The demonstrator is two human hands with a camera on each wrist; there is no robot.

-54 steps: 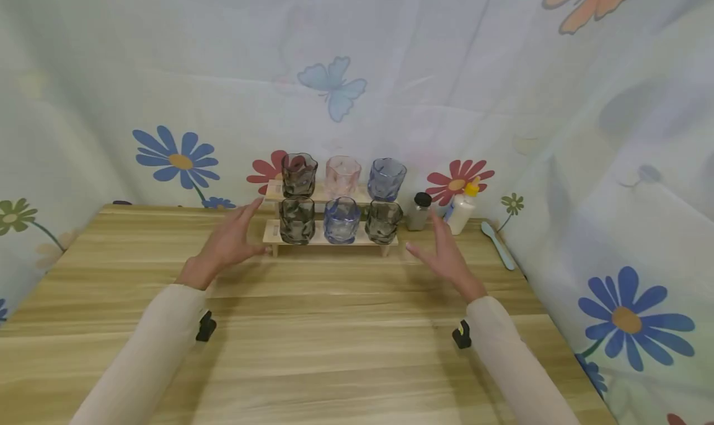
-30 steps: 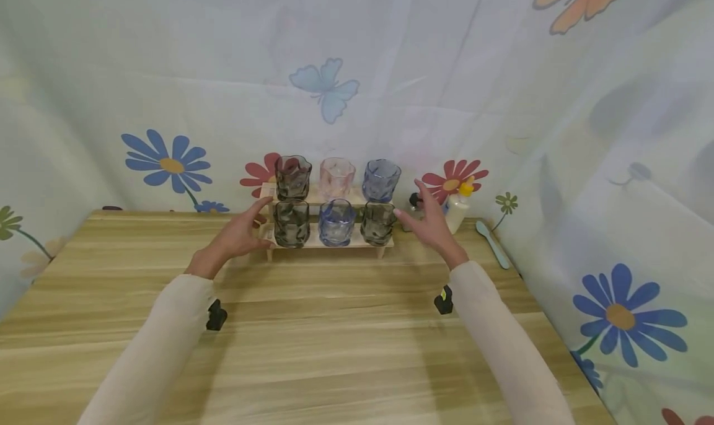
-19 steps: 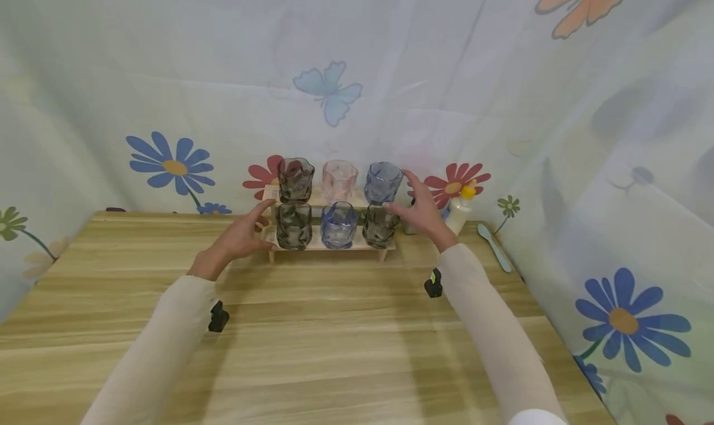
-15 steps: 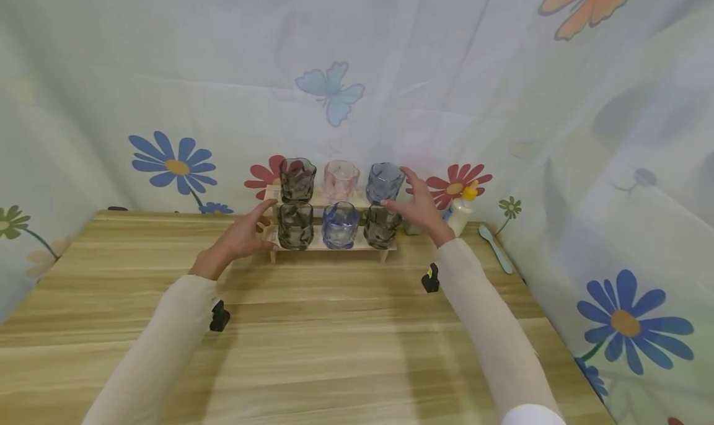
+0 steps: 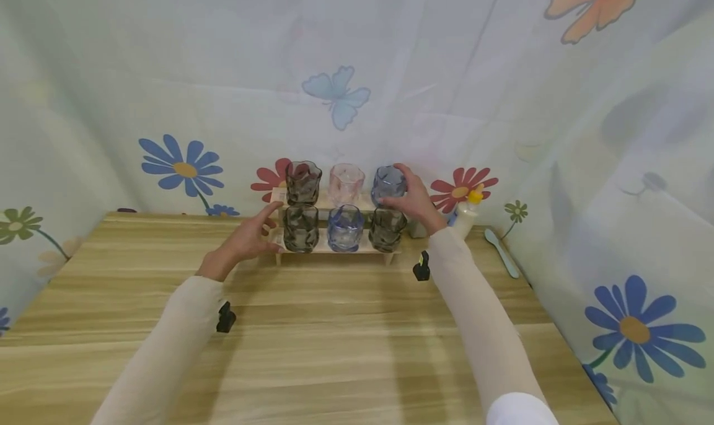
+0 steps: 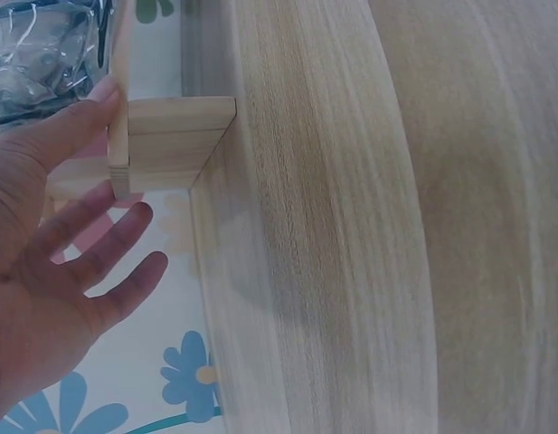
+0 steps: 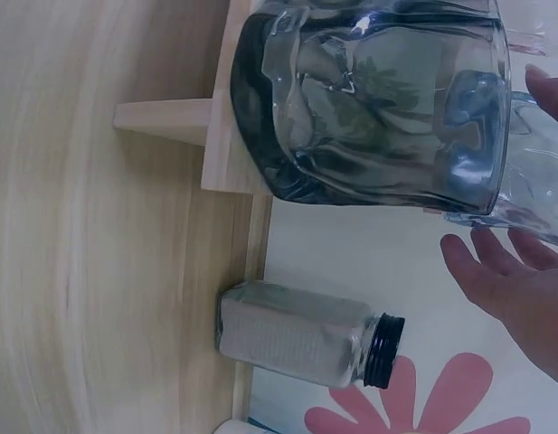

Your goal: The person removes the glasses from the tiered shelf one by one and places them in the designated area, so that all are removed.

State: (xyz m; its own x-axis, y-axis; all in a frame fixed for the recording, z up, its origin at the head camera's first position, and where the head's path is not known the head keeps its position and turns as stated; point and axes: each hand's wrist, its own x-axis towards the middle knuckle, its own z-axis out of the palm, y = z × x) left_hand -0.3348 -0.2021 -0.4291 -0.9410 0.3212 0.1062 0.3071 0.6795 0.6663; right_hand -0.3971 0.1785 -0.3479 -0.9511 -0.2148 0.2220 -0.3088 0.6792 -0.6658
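Note:
A two-tier wooden rack [image 5: 323,249] holds faceted glass tumblers, three on each tier. My left hand [image 5: 243,238] is at the rack's left end; in the left wrist view its thumb lies over the lower board [image 6: 118,149] with the fingertips under it, pinching the edge. My right hand [image 5: 415,199] curls round the blue-grey glass [image 5: 386,182] at the upper right, thumb in front and fingers along its right side. Below it stands a grey glass [image 5: 386,232]. The other tumblers are a dark glass [image 5: 302,183], a pink glass [image 5: 346,183], a blue glass [image 5: 344,230] and another dark glass [image 5: 300,232].
Right of the rack are a black-capped jar [image 7: 297,334] of pale contents and a white bottle [image 5: 464,219] with a yellow tip. A light blue spoon-like utensil [image 5: 502,253] lies near the table's right edge. Flowered cloth [image 5: 240,103] hangs behind the wooden table [image 5: 312,338].
My right hand has moved left and up from beside the jar to the upper right glass, its fingers closing round it. The left hand has come to the rack's left end. The glasses keep their places.

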